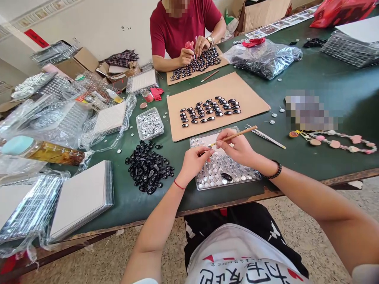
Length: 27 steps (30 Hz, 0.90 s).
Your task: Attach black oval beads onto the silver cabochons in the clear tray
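Observation:
My right hand [237, 148] holds a thin wooden stick [233, 136] like a pen, its tip pointing left toward my left hand [194, 161]. My left hand's fingertips pinch something small at the stick's tip; what it is cannot be made out. Both hands hover over a clear plastic tray [251, 176] of small round silver pieces, with one black oval piece [226, 177] lying on it. A pile of black oval pieces [149, 167] lies left of the tray on the green table [319, 157]. Beyond the tray, a cardboard sheet [254, 98] carries rows of black ovals.
Metal tweezers [266, 137] lie right of the tray. A clear box of silver pieces [149, 123] sits behind the pile. Stacked trays and plastic bags [44, 118] crowd the left. A pink bead string [340, 142] lies at right. A person in a red shirt [183, 27] works across the table.

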Each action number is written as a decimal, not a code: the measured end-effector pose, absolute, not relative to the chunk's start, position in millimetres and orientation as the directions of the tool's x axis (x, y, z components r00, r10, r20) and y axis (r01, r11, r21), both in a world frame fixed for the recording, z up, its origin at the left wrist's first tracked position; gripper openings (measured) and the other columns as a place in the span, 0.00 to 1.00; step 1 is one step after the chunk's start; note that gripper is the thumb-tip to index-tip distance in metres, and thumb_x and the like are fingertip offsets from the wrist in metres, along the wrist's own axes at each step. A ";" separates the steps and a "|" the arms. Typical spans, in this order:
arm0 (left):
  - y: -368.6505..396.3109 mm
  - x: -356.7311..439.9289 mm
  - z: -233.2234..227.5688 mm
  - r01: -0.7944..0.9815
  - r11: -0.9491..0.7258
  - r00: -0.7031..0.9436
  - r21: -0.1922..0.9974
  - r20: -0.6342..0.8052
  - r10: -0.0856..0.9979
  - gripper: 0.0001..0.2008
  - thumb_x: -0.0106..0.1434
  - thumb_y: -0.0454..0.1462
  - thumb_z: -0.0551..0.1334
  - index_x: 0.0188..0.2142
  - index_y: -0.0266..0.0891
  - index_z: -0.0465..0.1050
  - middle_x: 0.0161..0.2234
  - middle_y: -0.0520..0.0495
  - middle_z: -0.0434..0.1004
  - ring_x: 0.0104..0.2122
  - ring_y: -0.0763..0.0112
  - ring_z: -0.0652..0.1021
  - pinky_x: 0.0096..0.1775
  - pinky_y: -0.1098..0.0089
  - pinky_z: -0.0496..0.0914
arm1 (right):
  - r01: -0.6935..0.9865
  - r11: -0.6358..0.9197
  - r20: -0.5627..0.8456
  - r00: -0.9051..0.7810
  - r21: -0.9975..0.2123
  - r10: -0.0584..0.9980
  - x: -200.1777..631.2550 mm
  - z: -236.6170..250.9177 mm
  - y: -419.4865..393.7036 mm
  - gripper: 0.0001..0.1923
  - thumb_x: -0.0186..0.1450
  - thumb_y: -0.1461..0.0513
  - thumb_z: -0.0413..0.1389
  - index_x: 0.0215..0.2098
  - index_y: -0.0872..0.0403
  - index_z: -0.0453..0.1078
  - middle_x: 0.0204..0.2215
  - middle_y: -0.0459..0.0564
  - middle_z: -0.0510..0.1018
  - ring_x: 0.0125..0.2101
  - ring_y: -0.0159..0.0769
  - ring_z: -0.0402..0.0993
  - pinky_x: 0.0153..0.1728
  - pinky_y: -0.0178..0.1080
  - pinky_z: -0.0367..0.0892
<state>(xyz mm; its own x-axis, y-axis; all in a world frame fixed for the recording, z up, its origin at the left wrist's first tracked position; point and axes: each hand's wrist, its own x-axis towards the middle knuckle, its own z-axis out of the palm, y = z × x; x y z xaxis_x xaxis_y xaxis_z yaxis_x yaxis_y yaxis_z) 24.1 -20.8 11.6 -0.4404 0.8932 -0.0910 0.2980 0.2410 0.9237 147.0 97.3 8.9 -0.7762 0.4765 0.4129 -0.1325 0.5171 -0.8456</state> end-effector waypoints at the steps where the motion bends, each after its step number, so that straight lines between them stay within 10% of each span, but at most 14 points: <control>1: -20.4 23.3 10.4 0.362 0.246 -0.454 0.899 -0.060 0.889 0.15 0.52 0.46 0.60 0.27 0.35 0.73 0.18 0.52 0.67 0.19 0.79 0.62 0.22 0.75 0.56 | -0.122 0.566 0.431 -0.781 -0.815 0.452 147.4 8.5 96.7 0.08 0.63 0.58 0.47 0.31 0.55 0.61 0.24 0.46 0.67 0.23 0.27 0.63 0.22 0.31 0.58; 10: -20.5 17.6 5.0 0.437 0.250 -0.463 0.864 -0.023 0.886 0.16 0.49 0.43 0.62 0.37 0.39 0.75 0.22 0.52 0.68 0.19 0.78 0.60 0.24 0.74 0.57 | -0.102 0.821 0.498 -0.834 -0.561 0.237 148.6 5.7 91.4 0.11 0.66 0.60 0.40 0.33 0.54 0.61 0.27 0.49 0.71 0.26 0.32 0.66 0.27 0.34 0.59; 27: -17.7 20.0 7.6 0.430 0.244 -0.450 0.869 -0.028 0.893 0.16 0.49 0.43 0.62 0.37 0.39 0.75 0.16 0.55 0.60 0.17 0.79 0.57 0.21 0.74 0.52 | -0.110 0.833 0.519 -0.824 -0.542 0.228 149.6 3.8 91.8 0.08 0.66 0.61 0.42 0.34 0.54 0.60 0.24 0.47 0.70 0.23 0.31 0.65 0.25 0.33 0.57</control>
<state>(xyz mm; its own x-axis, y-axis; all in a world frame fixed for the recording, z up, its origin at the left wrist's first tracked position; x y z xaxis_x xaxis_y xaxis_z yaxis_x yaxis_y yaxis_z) 20.0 -17.7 7.6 -0.4500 0.8926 -0.0279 0.4300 0.2440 0.8693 149.6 91.8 3.8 -0.8238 0.2281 0.5189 -0.1104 0.8333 -0.5416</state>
